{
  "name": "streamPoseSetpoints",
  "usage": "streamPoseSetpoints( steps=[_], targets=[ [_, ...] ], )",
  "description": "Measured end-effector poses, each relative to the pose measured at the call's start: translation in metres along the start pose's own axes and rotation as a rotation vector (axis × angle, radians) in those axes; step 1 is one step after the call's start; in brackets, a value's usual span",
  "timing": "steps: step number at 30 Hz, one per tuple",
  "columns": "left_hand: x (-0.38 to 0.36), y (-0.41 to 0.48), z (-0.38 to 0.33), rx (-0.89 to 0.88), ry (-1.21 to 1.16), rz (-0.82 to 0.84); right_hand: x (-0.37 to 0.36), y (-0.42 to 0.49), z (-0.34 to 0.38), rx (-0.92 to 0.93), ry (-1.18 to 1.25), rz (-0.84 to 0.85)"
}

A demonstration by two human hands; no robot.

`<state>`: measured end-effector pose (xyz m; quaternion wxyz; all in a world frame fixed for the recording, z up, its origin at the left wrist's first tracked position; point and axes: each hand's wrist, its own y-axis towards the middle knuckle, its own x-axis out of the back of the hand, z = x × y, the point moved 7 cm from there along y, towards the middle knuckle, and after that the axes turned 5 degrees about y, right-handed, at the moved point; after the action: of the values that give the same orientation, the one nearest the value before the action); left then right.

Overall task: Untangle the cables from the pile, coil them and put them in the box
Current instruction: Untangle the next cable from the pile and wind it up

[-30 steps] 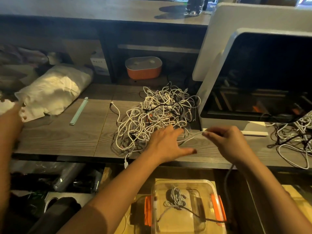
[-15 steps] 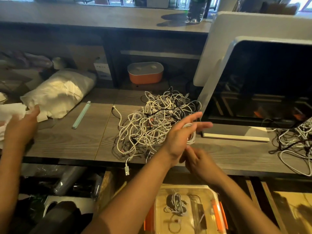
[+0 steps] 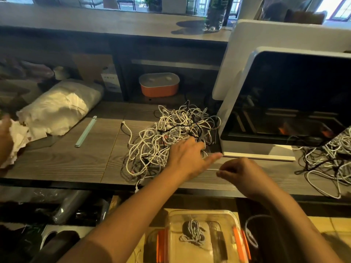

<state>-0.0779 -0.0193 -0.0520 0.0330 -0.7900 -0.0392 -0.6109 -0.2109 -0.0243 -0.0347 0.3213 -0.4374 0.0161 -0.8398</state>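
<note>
Early yet, by the look. The counter [image 3: 57,164] carries the main pile [image 3: 171,133] of white and dark cables, thickly knotted, at its middle; a second tangle [image 3: 326,158] sprawls at the far right. Below the counter's front edge sits the clear box [image 3: 201,212] with orange latches. Left hand [image 3: 187,154] lies on the pile's near side, fingers spread and fairly straight, pinning it, clasping nothing that shows. Right hand [image 3: 245,173] is just beside it, fingers pinched on a thin white strand [image 3: 213,169] leading out of the pile. One coiled cable [image 3: 192,232] lies in the box, alone. Judgement: one cable stowed, one being teased free and not yet coiled, the bulk all knot
</note>
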Motion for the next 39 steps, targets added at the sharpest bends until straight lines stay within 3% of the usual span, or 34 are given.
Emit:
streamPoseSetpoints(
  steps=[6, 12, 15, 18, 21, 24, 26, 27, 33, 37, 39],
  targets=[
    [-0.020, -0.023, -0.005, -0.067, 0.047, 0.106, 0.019, 0.004, -0.014, -0.036, 0.002, -0.105],
    [-0.018, -0.022, -0.010, 0.194, -1.096, 0.289, 0.010, 0.010, -0.018, -0.010, 0.068, -0.256],
    [-0.002, -0.023, -0.027, 0.127, -1.481, 0.232, -0.015, 0.007, 0.002, 0.089, 0.160, -0.190],
    [0.010, -0.016, -0.020, 0.170, -1.716, 0.038, -0.038, 0.004, 0.026, 0.162, 0.297, -0.073],
    [0.021, -0.008, 0.000, 0.253, -1.527, -0.234, -0.047, 0.006, 0.035, 0.198, 0.211, 0.032],
    [0.033, -0.006, 0.010, 0.200, -0.900, -0.413, -0.043, 0.005, 0.038, 0.255, 0.124, 0.038],
    [0.030, -0.005, 0.007, 0.142, -0.451, -0.418, -0.035, 0.003, 0.038, 0.280, 0.106, 0.027],
    [0.027, -0.004, 0.007, 0.127, -0.334, -0.405, -0.033, 0.003, 0.037, 0.290, 0.085, 0.043],
    [0.003, 0.003, 0.000, -0.027, -0.181, -0.217, -0.025, 0.004, 0.005, 0.161, 0.169, 0.109],
    [-0.009, 0.001, 0.012, -0.060, -0.157, -0.067, -0.021, 0.002, -0.006, 0.091, 0.091, 0.191],
    [-0.010, -0.002, 0.009, -0.081, -0.180, -0.007, -0.011, 0.003, -0.003, 0.106, 0.035, 0.107]
  ],
)
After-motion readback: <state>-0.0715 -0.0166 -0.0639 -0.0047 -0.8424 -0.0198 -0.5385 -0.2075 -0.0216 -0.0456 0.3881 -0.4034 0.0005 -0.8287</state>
